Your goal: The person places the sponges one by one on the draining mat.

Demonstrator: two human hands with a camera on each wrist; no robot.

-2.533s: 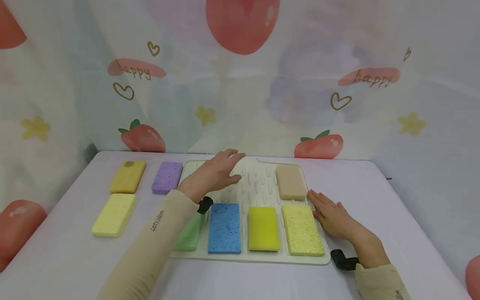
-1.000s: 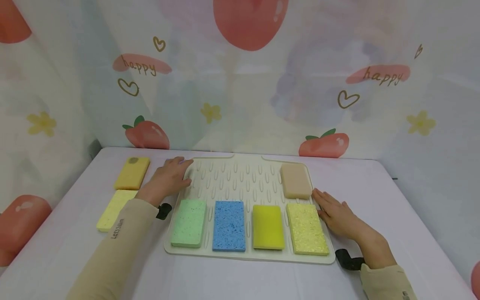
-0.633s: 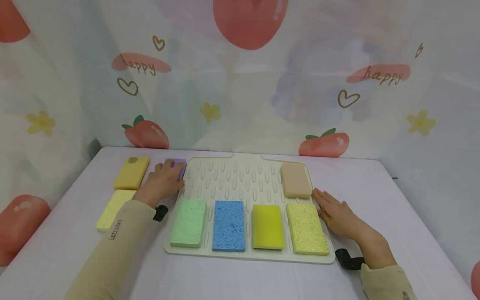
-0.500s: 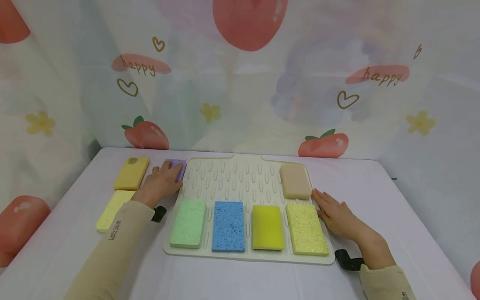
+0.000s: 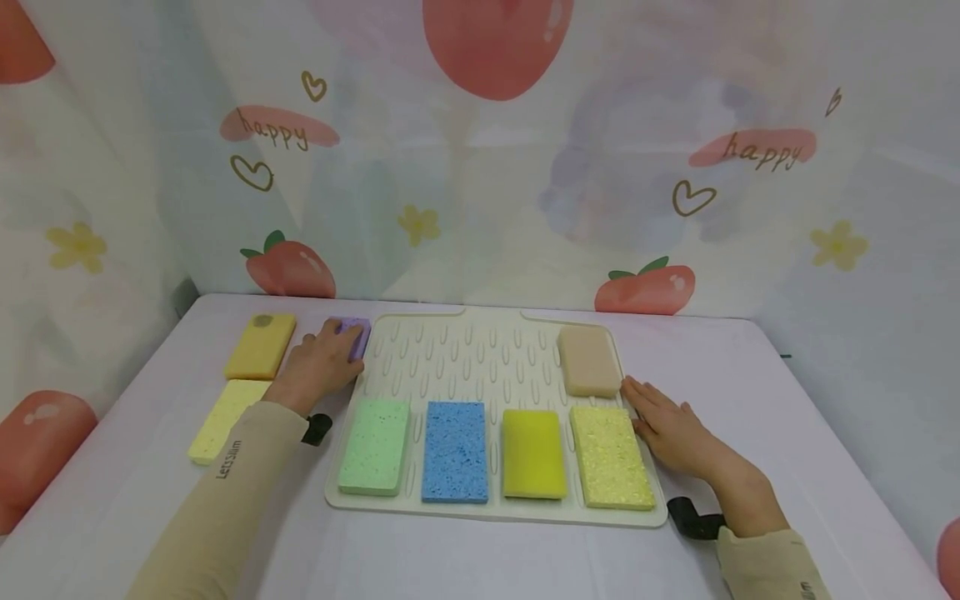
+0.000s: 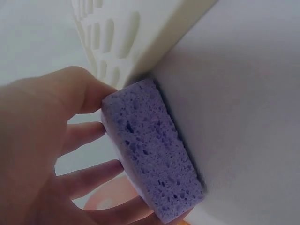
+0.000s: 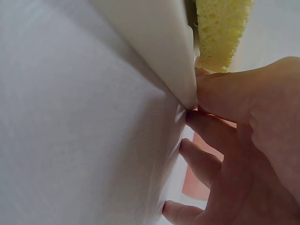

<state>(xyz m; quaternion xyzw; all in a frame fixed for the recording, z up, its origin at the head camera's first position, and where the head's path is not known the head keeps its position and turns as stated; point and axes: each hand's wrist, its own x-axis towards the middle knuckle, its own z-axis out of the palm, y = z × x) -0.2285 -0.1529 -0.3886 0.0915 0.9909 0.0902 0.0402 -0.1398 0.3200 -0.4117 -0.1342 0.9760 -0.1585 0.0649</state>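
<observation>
Left hand (image 5: pixel 315 367) moved nearer worktop (image 5: pixel 480 558) back-left corner, pinching pitted purple sponge (image 6: pixel 152 152); right hand (image 5: pixel 671 429), straight-fingered, touches patterned tray (image 5: pixel 465 358).

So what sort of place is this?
Probably a small staged booth rather than a real kitchen, though I can't be sure: a printed backdrop stands right behind a white-covered table, where sponges lie on and beside a tray.

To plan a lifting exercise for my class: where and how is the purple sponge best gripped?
Probably by its left and right sides, coming from above: the purple sponge is a flat block with squared edges to pinch. The tray sits close on its right, so that side likely gives less finger room than the left.
</observation>
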